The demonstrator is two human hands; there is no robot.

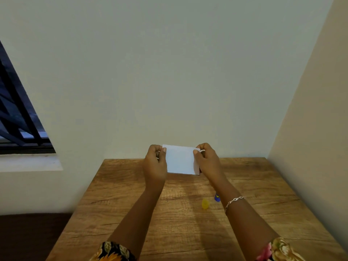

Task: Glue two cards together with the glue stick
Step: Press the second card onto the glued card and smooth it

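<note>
Both hands hold a white card (180, 160) up above the far part of the wooden table (131, 213). My left hand (155, 162) pinches its left edge and my right hand (207, 161) pinches its right edge. I cannot tell whether it is one card or two pressed together. A yellow cap (205, 203) stands on the table below my right forearm. Beside it the blue glue stick (217, 197) is mostly hidden behind that forearm.
A pale wall stands right behind the table's far edge, and a second wall runs close along its right side. A barred window (18, 119) with a sill is at the left. Dark floor lies to the left of the table.
</note>
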